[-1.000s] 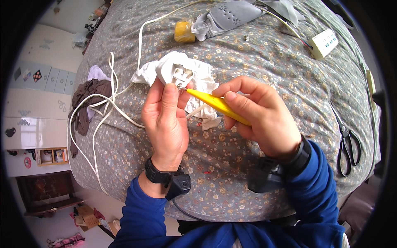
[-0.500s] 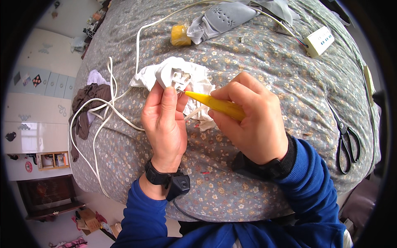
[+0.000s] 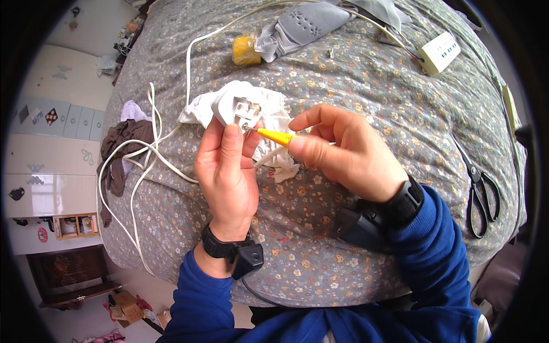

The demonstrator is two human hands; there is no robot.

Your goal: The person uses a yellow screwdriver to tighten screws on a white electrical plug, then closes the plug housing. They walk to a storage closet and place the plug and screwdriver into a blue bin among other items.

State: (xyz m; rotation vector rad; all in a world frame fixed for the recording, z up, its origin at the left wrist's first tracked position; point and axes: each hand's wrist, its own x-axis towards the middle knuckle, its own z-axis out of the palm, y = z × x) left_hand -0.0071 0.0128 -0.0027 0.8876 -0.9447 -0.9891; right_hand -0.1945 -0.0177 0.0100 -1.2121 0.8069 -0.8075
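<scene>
My left hand (image 3: pixel 227 177) holds a white electrical plug (image 3: pixel 226 108) between thumb and fingers. Its opened face shows metal terminals. A yellow-handled screwdriver (image 3: pixel 275 136) is in my right hand (image 3: pixel 349 151), thumb along the handle and index finger lifted off it. The screwdriver's thin metal tip meets the lower terminal of the plug, by my left thumb; the exact contact is too small to tell. Behind the plug a crumpled white cloth (image 3: pixel 278 121) lies on the bed. A white cord (image 3: pixel 178 170) runs behind my left hand; where it joins the plug is hidden.
Black-handled scissors (image 3: pixel 479 194) lie at the right on the flowered bedcover (image 3: pixel 309 251). A white power strip (image 3: pixel 439 54), a yellow tape roll (image 3: pixel 246 50) and grey fabric (image 3: pixel 306 28) lie at the far side. Brown cloth (image 3: pixel 123 143) and looped cord are at the left.
My right hand has loosened its grip on the screwdriver: the index finger has lifted and the hand has rolled slightly rightward. The plug and left hand have barely moved.
</scene>
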